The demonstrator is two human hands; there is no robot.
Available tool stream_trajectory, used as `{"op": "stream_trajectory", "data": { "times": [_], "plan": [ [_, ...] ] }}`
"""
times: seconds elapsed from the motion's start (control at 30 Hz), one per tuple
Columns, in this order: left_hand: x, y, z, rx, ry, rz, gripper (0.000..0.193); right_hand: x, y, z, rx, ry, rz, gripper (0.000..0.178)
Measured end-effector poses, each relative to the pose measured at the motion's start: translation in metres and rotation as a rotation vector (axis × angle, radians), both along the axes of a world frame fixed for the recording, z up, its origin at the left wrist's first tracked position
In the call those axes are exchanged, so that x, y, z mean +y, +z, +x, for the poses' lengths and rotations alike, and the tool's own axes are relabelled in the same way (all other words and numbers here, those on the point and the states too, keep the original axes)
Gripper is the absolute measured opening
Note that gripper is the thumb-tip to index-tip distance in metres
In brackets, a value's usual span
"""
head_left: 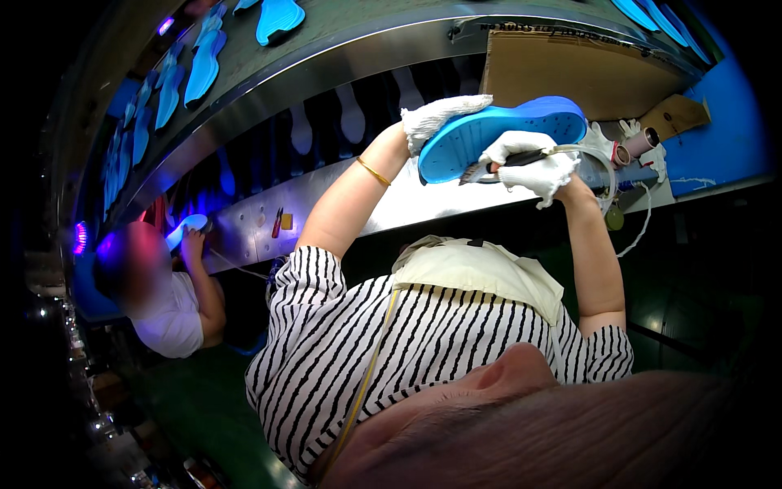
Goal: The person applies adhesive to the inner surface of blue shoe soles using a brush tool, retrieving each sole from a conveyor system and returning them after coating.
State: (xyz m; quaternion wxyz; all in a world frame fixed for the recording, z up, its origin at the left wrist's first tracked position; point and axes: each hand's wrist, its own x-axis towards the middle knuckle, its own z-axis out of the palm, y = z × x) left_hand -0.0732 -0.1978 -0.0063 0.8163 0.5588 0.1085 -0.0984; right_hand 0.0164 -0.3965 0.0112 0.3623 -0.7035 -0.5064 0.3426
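Left hand [440, 122], white-gloved: curling around the left end of a blue sole [497, 133], fingers partly hidden, so full closure cannot be read. Sole being held up above the bright bench [423, 200], tilted, its face turning toward the wearer, holes showing at the right end.

Right hand [538, 173], also white-gloved: closing around the dark handle of a brush [474, 172], fingers folded in. Bristles are lying over the sole's lower edge; whether they are touching cannot be told. A pale hose [612, 175] is looping just right of this hand.

Surroundings: more soles [205, 67] are lying on the conveyor [350, 23] beyond; a carton [562, 72] is standing behind the held sole. At left, a co-worker's hand [193, 242] is holding another sole.
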Motion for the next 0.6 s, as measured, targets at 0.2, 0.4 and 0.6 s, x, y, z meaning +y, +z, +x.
{"op": "stream_trajectory", "data": {
  "times": [0.2, 0.4, 0.6],
  "plan": [
    [0.004, -0.007, -0.003, -0.001, 0.091, -0.163, 0.052, -0.029, 0.010, 0.005, 0.238, -0.120, 0.268, 0.011],
    [-0.013, -0.022, 0.000, -0.321, 0.031, -0.761, 0.079, -0.006, -0.022, -0.048, 0.235, -0.229, 0.641, 0.015],
    [-0.018, -0.032, -0.006, -0.379, 0.087, -0.771, 0.077, -0.008, -0.016, -0.045, 0.412, -0.166, 0.592, 0.014]
  ]
}}
